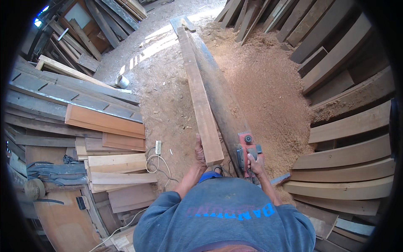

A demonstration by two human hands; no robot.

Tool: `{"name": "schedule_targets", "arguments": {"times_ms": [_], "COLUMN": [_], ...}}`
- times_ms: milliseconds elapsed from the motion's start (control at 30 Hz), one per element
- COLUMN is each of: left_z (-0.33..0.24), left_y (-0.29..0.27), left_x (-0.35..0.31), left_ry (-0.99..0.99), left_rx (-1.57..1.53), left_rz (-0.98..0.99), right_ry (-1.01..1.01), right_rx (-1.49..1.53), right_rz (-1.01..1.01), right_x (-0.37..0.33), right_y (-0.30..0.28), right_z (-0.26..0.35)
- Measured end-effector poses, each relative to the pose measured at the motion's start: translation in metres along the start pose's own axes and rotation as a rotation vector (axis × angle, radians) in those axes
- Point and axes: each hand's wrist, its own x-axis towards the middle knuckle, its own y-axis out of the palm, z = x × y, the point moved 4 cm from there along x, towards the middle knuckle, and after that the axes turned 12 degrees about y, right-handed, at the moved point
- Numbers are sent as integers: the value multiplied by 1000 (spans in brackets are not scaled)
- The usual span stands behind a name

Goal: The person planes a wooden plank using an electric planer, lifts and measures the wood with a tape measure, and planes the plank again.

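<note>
A long wooden beam (197, 92) runs away from me, its near end in front of my chest. My left hand (200, 152) holds the beam's left side close to that end; some of its fingers are hidden beneath the wood. On the right, my right hand (255, 164) is closed round the handle of a red electric planer (247, 139). The planer sits beside the near end of the long workbench (224, 105), apart from the beam. A small wooden block (188, 26) lies at the beam's far end.
Shavings (268, 96) cover the floor at right, beside leaning planks (348, 130). Stacked boards (105, 122) line the left. A pale cable (168, 168) with a socket block (158, 147) lies left of my left arm. A tin can (122, 81) lies farther off.
</note>
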Motion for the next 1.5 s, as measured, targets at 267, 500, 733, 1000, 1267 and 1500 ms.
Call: {"name": "schedule_targets", "arguments": {"times_ms": [267,500,733,1000,1267,1500], "left_z": [-24,-57,-61,-58,-54,-33], "left_y": [123,221,255,252,236,196], "left_x": [20,54,67,65,40,27], "left_ry": [115,173,169,207,240,175], "left_rx": [-234,-272,-375,-306,-181,-90], "left_rz": [13,217,223,201,100,10], "right_ry": [-169,233,157,156,152,166], "right_rx": [-168,-890,-823,-815,-813,-773], "right_rz": [-263,-243,-225,-236,-254,-300], "right_x": [-19,-78,-63,-54,-52,-63], "right_y": [-63,-84,-70,-73,-71,-81], "right_z": [-36,-115,-110,-114,-114,-126]}}
